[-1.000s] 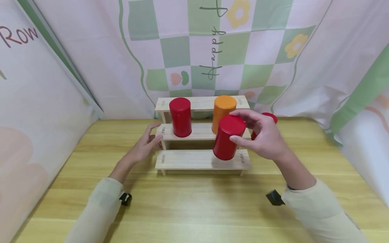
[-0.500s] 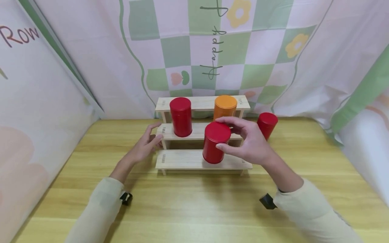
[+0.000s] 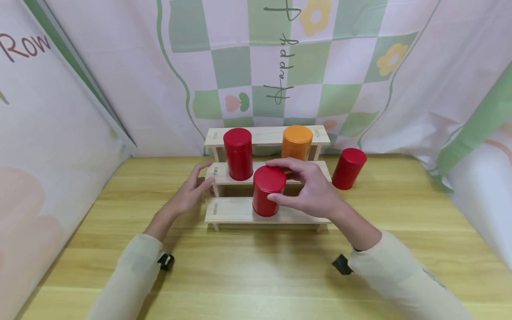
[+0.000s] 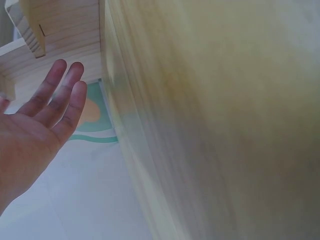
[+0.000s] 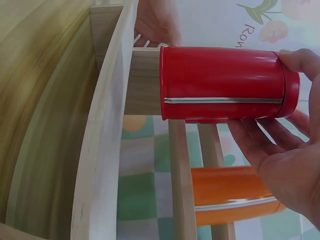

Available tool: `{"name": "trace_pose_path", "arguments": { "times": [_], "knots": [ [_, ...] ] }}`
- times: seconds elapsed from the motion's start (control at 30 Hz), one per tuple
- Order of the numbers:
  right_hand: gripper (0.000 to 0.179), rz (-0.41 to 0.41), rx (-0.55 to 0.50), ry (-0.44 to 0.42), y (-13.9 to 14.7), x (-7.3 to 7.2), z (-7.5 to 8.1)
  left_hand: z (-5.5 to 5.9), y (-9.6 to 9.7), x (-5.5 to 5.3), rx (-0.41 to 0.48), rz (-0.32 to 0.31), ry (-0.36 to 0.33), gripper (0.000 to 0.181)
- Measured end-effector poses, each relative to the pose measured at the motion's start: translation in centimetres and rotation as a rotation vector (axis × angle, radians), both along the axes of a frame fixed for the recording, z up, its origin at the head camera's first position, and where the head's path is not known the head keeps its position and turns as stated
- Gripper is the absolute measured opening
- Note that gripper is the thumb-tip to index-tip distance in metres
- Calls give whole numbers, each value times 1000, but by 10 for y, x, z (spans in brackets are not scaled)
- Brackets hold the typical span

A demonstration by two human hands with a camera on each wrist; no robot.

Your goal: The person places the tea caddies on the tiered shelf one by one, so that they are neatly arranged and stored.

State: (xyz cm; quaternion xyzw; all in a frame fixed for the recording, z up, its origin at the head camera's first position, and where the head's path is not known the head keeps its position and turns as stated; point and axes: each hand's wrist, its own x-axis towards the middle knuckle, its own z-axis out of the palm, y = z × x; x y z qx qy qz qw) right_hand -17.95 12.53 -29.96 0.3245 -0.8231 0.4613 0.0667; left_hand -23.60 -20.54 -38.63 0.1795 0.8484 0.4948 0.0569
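My right hand [image 3: 310, 189] grips a red tin [image 3: 267, 195] by its upper part, thumb in front and fingers behind. The tin is upright, close over the lowest board of a three-tier wooden rack [image 3: 230, 211]. In the right wrist view, the red tin [image 5: 220, 75] shows a silver seam along its side. My left hand [image 3: 188, 191] is at the left end of the rack's middle board, fingertips right at its edge. In the left wrist view, that hand [image 4: 40, 125] has its fingers extended beside the rack, holding nothing.
On the middle board stand another red tin [image 3: 238, 155] at left and an orange tin [image 3: 297, 142] at right, partly hidden by my right hand. A third red tin [image 3: 349, 169] is on the table [image 3: 256, 271], right of the rack. A printed curtain [image 3: 268, 66] hangs behind.
My right hand has carried the red tin leftward and slightly down along the lowest board. The red tin right of the rack has come into fuller view. My left hand stays put.
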Motion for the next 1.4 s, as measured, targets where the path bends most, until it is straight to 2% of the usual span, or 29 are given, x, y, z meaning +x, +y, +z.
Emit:
{"name": "trace_pose_path", "arguments": {
  "times": [0.2, 0.5, 0.9, 1.4],
  "knots": [
    [62, 10, 13, -43, -7, -3, -3, 1, 1, 1, 10, -2, -2, 54],
    [59, 54, -56, -111, -17, -7, -9, 0, 1, 0, -6, -1, 1, 55],
    [58, 71, -43, -102, -31, -11, -16, 1, 1, 1, -8, 0, -1, 54],
    [59, 53, 0, -138, -41, -17, -21, 1, 1, 2, -25, 7, 3, 53]
  ]
}}
